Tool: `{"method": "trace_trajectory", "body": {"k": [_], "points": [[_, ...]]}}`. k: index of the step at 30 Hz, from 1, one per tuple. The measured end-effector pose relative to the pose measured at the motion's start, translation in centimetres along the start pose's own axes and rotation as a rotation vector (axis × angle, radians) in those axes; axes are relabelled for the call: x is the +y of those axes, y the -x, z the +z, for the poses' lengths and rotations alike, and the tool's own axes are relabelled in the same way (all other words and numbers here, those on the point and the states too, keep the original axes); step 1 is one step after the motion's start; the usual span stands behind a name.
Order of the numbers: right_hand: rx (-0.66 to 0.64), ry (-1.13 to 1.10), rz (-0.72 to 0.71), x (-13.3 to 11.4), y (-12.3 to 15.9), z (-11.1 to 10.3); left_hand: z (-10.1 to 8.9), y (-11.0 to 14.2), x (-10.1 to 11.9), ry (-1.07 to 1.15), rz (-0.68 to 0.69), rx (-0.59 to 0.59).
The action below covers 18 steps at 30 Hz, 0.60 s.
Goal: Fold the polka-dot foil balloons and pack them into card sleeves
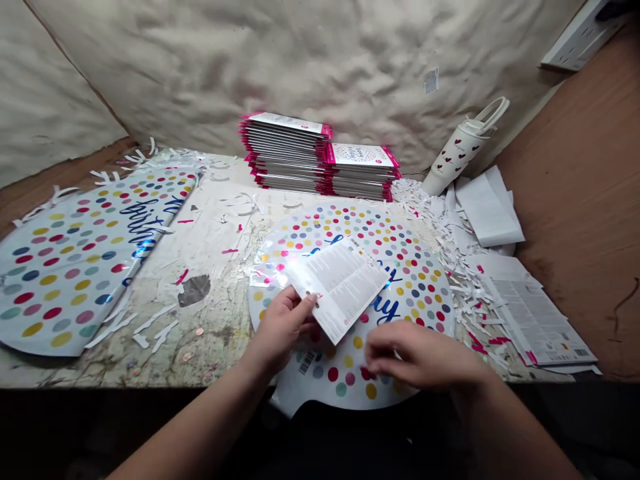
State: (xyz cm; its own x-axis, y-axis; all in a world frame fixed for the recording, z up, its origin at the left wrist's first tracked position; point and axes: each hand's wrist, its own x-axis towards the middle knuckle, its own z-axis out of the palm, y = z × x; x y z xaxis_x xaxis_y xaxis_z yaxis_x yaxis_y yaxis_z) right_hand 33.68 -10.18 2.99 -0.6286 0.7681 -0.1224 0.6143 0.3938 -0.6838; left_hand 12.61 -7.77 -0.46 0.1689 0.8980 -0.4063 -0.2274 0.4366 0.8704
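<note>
Left grip [286, 321] pinches printed card [345, 283] by lower-left edge, rest slanting over dotted balloon [423, 283]; right grip [413, 350] half-curled, contents unclear.

A heart-patterned tumbler [454, 157] sits near the wall [360, 53]; upper right, probably a socket strip [575, 39].

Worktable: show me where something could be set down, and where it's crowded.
The barest patch of worktable lies between the left dotted sheet and the round dotted sheet, with a grey scrap and pink bits on it. Crowded: right side, with shreds, printed papers, tumbler.
</note>
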Motion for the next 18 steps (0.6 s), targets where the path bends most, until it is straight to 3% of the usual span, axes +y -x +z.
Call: {"method": "trace_trajectory", "body": {"k": [1, 3, 4, 6, 8, 10, 12, 15, 18], "points": [[0.012, 0.138, 0.067, 0.3, 0.9, -0.4, 0.1, -0.1, 0.2, 0.030, -0.032, -0.015], [0.259, 0.445, 0.188, 1.0, 1.8, -0.6, 0.5, -0.2, 0.8, 0.076, -0.074, -0.093], [0.393, 0.557, 0.188, 1.5, 1.8, -0.6, 0.8, -0.2, 1.1, 0.091, -0.076, -0.146], [0.538, 0.611, 0.078, 2.5, 0.7, -1.1, 1.1, 0.0, 2.0, 0.103, -0.044, -0.244], [0.661, 0.416, 0.017, 3.7, -1.6, -2.9, 0.9, 0.3, 2.9, 0.081, 0.056, -0.310], [0.868, -0.046, 0.144, 4.8, -5.0, -5.9, 0.1, 0.5, 3.4, -0.082, 0.212, -0.341], [1.006, -0.587, 0.332, 5.7, -9.1, -9.6, -0.8, 0.5, 3.1, -0.424, 0.390, -0.372], [0.972, -0.842, 0.403, 6.5, -15.6, -14.2, -1.8, 0.1, 0.5, -0.969, 0.737, -0.547], [0.885, -0.902, 0.424, 6.9, -20.8, -16.3, -2.1, -0.6, -3.4, -1.299, 1.153, -0.644]]}}
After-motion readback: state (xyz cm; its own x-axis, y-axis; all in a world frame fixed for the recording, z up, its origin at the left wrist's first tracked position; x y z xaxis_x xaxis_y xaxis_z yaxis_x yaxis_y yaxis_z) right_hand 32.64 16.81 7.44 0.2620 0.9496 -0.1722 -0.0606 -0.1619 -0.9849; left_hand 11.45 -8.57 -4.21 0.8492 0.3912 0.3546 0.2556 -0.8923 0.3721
